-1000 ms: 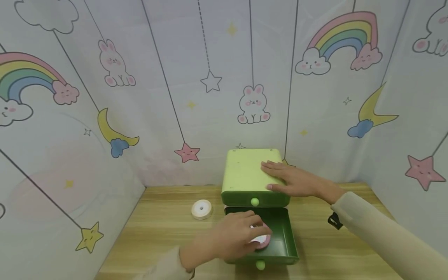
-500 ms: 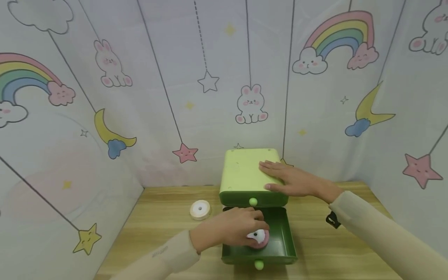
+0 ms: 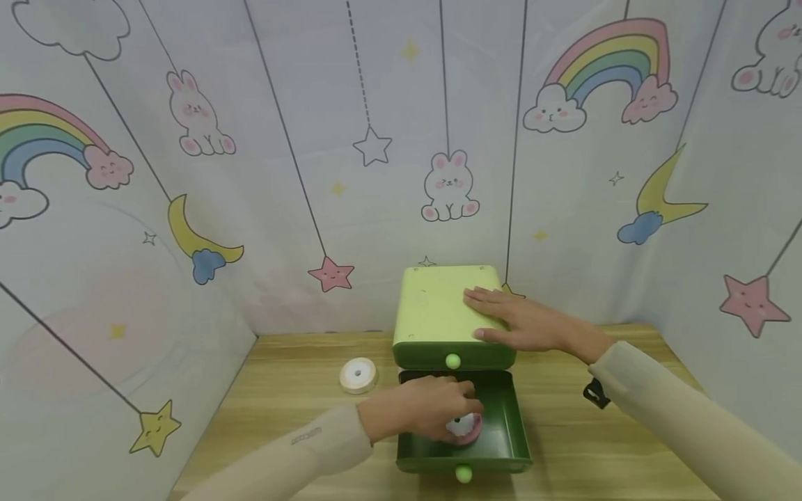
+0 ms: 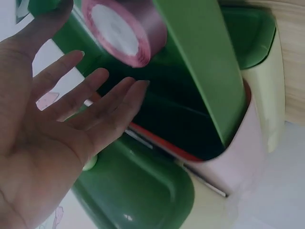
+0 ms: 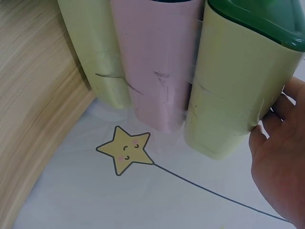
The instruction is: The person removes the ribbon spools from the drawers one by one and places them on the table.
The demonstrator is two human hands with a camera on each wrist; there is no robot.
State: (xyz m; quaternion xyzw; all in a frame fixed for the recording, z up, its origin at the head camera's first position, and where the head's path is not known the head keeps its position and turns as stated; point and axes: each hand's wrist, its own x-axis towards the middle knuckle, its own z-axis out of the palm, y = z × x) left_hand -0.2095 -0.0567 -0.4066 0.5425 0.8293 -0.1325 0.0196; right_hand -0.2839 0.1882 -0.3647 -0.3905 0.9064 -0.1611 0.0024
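A pink ribbon spool (image 3: 471,433) with a white face sits in the pulled-out dark green drawer (image 3: 506,426). My left hand (image 3: 429,407) is over the drawer's left side, partly hiding the spool in the head view. From the left wrist, that hand's fingers (image 4: 112,107) look spread and loosely bent, apart from the spool (image 4: 114,29). My right hand (image 3: 529,324) lies flat on the light green top of the small drawer cabinet (image 3: 432,303), fingers straight. In the right wrist view, its fingertips rest beyond the cabinet's edge, mostly out of sight.
A cream-white ribbon spool (image 3: 359,376) lies on the wooden table (image 3: 294,417) left of the cabinet. Above the pulled-out drawer is a closed one with a round green knob (image 3: 453,361). Behind stands a printed cloth backdrop (image 3: 376,223). A small black object (image 3: 596,394) shows under the right sleeve.
My left hand shifts slightly over the drawer and its fingers loosen above the pink ribbon spool, which stays in the drawer. The right hand stays on the cabinet top.
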